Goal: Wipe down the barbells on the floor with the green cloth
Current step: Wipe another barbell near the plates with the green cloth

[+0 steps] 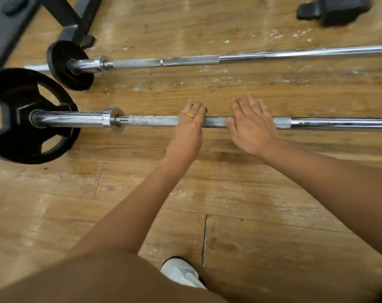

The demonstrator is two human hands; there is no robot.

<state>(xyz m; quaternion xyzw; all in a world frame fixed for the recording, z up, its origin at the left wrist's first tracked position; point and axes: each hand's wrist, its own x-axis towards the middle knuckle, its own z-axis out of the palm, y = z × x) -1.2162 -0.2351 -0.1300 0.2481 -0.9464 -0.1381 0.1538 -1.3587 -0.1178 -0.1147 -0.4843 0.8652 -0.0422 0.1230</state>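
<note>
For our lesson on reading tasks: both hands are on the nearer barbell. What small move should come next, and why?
Probably slide the left hand, gripping the green cloth round the near barbell, leftward toward the collar: that stretch looks spotted. The right hand rests flat on the bar.

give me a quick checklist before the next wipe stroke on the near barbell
1. Cloth: the green cloth sits under the left hand, only a sliver showing: ok.
2. Grip: left hand curled round the near barbell: ok.
3. Support: right hand lies on the bar, fingers straight: ok.
4. Path: bar bare from the left hand to the collar: ok.
5. Underside: whether the cloth wraps it: cannot tell.
6. Next bar: far barbell already wiped: cannot tell.
</note>
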